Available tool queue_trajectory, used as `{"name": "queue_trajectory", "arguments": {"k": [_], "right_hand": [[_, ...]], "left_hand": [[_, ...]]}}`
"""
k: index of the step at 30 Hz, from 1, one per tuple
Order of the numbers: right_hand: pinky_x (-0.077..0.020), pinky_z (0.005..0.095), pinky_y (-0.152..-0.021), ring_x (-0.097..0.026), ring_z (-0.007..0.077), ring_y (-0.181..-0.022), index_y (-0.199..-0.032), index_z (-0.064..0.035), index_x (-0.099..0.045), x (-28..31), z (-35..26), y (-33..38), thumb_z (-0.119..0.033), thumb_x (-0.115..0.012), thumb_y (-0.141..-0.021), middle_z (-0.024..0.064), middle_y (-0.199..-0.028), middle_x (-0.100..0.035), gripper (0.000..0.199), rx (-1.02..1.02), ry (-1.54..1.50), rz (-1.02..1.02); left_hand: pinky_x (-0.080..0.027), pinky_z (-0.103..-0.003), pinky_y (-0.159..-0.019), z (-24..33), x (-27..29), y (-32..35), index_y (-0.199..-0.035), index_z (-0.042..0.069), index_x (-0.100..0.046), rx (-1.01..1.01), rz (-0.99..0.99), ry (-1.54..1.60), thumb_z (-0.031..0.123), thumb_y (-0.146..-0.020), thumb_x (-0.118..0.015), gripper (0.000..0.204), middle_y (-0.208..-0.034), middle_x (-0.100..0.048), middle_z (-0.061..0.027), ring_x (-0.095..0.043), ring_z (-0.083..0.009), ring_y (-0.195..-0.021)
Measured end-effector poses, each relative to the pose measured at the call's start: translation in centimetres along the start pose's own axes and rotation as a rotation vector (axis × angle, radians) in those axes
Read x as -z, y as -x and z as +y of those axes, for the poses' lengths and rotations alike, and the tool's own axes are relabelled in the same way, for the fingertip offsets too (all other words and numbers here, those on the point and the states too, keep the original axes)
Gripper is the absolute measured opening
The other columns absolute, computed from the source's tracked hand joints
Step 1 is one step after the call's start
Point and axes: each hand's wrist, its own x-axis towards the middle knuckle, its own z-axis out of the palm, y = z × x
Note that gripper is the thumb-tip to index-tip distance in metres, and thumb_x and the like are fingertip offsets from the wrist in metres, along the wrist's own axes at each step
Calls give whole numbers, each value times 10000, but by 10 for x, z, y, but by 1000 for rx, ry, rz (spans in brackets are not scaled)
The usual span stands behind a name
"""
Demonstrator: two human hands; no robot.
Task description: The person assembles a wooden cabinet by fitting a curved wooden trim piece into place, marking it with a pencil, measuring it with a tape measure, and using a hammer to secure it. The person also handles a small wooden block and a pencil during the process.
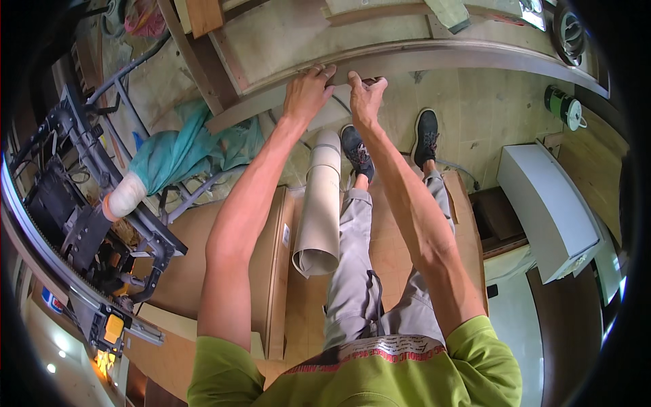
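Observation:
A long wooden frame (434, 57) with a narrow front edge lies across the far side, bowed by the lens. My left hand (309, 91) is closed over that edge, fingertips on top and thumb at the front. Close beside it on the right, my right hand (367, 98) rests its thumb against the same edge. Its other fingers are curled in, and a small dark patch shows between them; I cannot make out what they hold. Below my hands, between my left forearm and left leg, stands a rolled beige sheet (321, 210).
Left are a dark metal machine (85, 156) with a rail and a green plastic bag (173, 152) around a hose. Cardboard (210, 271) lies beside the roll. At right stand a white cabinet box (549, 203) and a green-black can (563, 107). A cable crosses the floor near my shoes.

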Motion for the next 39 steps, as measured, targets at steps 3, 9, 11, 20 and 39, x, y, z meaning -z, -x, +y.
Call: {"name": "queue_trajectory", "arguments": {"k": [3,9,11,20,39], "right_hand": [[-502,321,-708,-603,197,-841,-1233,36,-354,-6,5,2,-186,-736,-857,142,-1052,-590,580,2,-21,23],[-466,300,-596,-584,168,-802,-1280,-26,-351,-11,29,-8,-152,-735,-851,110,-1058,-592,589,-63,-123,106],[-465,309,-668,-576,181,-867,-1282,-12,-342,-10,29,-13,-105,-718,-852,123,-1082,-579,579,-101,-150,73],[-501,325,-854,-592,216,-974,-1256,38,-328,-8,2,-8,-3,-669,-867,169,-1123,-569,519,-210,-151,53],[-502,320,-764,-596,200,-852,-1260,19,-317,-12,1,-8,9,-703,-824,134,-1020,-581,582,-250,-145,46]], "left_hand": [[-559,-425,-824,1,0,0,-1249,167,-655,37,-33,-8,241,-804,-755,462,-1211,-651,-104,-669,-325,-1007],[-569,-422,-826,-1,-5,-2,-1277,188,-628,67,-82,-57,291,-821,-733,479,-1258,-632,-90,-669,-314,-1020],[-544,-432,-901,4,-7,-3,-1327,185,-586,67,-120,-32,303,-827,-728,533,-1288,-615,-105,-651,-324,-1062],[-327,-477,-1137,-36,34,45,-1428,149,-487,159,42,5,275,-838,-720,647,-1343,-569,-173,-500,-373,-1272],[-490,-442,-908,-80,28,120,-1104,107,-679,421,392,-51,166,-837,-716,275,-1179,-618,-116,-600,-346,-1077]]}}
